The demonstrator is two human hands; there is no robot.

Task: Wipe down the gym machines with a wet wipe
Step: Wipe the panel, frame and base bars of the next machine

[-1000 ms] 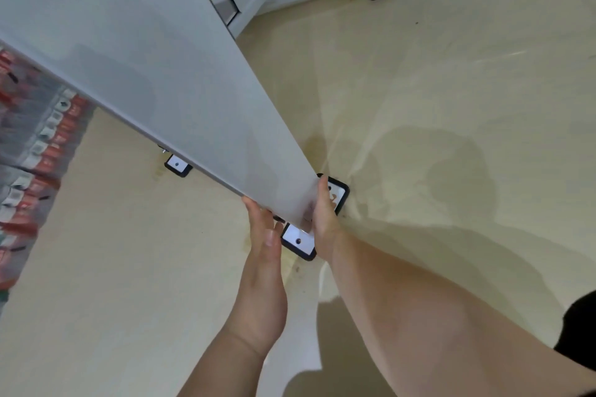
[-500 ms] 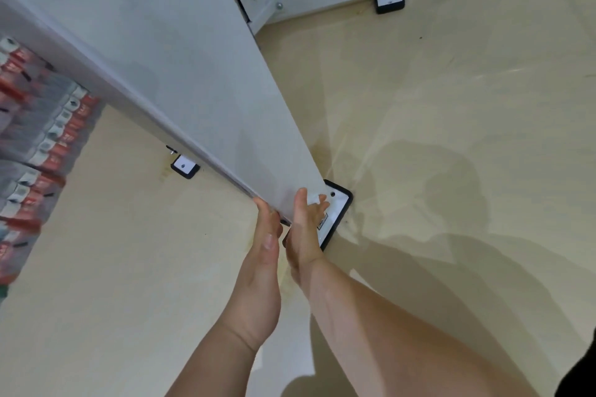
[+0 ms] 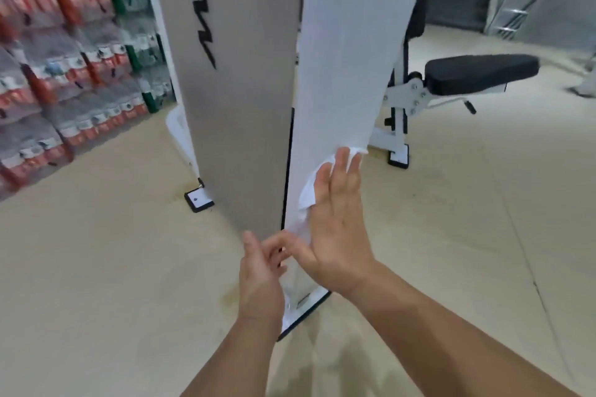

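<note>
Presses a thin, crumpled white wet wipe (image 3: 309, 195) flat against the white face (image 3: 338, 48) of a tall upright gym machine column, low down near its base, with the right hand (image 3: 338, 222). Holds the right fingers (image 3: 342, 167) straight and close together, palm towards the panel, thumb out to the left. Covers most of the wipe this way, leaving only a creased, folded edge left of the palm and a small ragged tip past the fingertips at the panel's right edge. Looks soft, wrinkled and matt, barely lighter than the panel behind it. Holds the left hand (image 3: 261, 271) just below, fingers lightly bent, tips by the black strip on the column's corner and beside the right thumb; cannot tell whether anything is pinched there. Shows a grey side face (image 3: 238, 113) with black lettering next to the white one, and a white foot plate with a black rim (image 3: 198, 200) on the beige floor (image 3: 96, 267). Behind the column, to the right: a black padded bench seat (image 3: 480, 74) on a white metal frame. At far left: blurred stacks of red, grey and green packs (image 3: 48, 58).
</note>
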